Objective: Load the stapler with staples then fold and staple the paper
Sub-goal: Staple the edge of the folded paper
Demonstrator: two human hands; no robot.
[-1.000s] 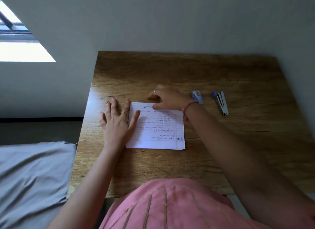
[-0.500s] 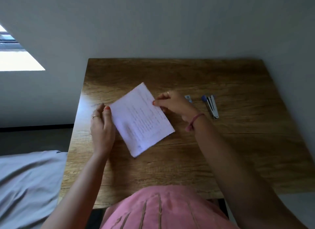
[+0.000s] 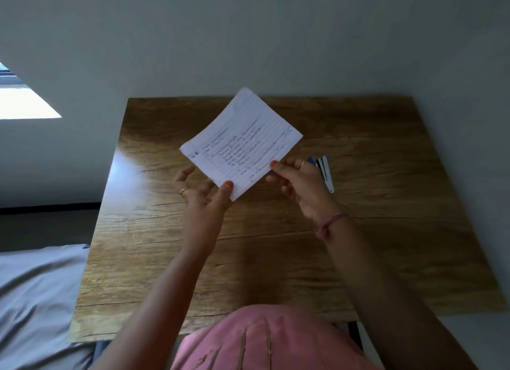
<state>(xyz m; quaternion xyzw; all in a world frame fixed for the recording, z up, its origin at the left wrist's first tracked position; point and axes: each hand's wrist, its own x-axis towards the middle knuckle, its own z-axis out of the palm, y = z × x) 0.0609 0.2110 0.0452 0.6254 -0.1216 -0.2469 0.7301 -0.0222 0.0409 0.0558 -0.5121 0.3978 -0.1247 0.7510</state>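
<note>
A folded sheet of lined paper with blue handwriting is held up above the wooden table, tilted like a diamond. My left hand pinches its lowest corner with the thumb on top. My right hand pinches the lower right edge. The stapler, silver and black with a blue end, lies on the table just behind my right hand, which partly hides it.
A grey wall rises behind the table's far edge. Grey bedding lies to the left of the table. A bright window patch shows at the far left. My pink shirt fills the bottom.
The paper was pressed flat on the table a second ago. Both hands have since lifted it, turned it round and raised it toward the camera.
</note>
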